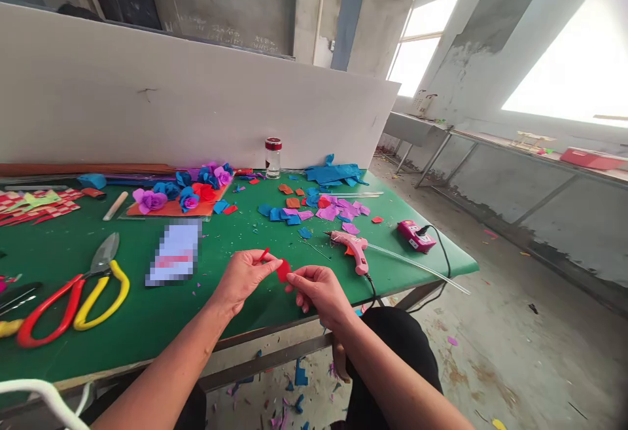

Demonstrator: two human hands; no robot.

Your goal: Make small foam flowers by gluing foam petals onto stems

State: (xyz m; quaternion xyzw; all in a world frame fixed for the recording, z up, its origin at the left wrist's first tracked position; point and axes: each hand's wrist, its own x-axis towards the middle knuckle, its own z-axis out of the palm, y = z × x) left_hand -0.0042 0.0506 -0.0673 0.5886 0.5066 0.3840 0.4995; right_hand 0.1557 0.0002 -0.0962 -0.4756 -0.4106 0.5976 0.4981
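Between my two hands, above the near edge of the green table, is a small red paper petal (283, 270). My left hand (245, 277) pinches its left side between thumb and finger, and a thin red strip (265, 254) sticks up from the same fingers. On the petal's lower right edge, the thumb and forefinger of my right hand (314, 291) are closed. A pink glue gun (354, 250) lies on its side to the right of my hands, a clear glue stick running out of its back. Loose purple petals (338, 211) and blue petals (277, 214) lie beyond.
Large scissors (101, 273) with red and yellow handles lie at left. Finished paper flowers (189, 188) rest on an orange sheet behind them. A lidded glass jar (273, 158) stands before the white board (196, 103). A pink power socket (416, 236) with a black cord sits at right.
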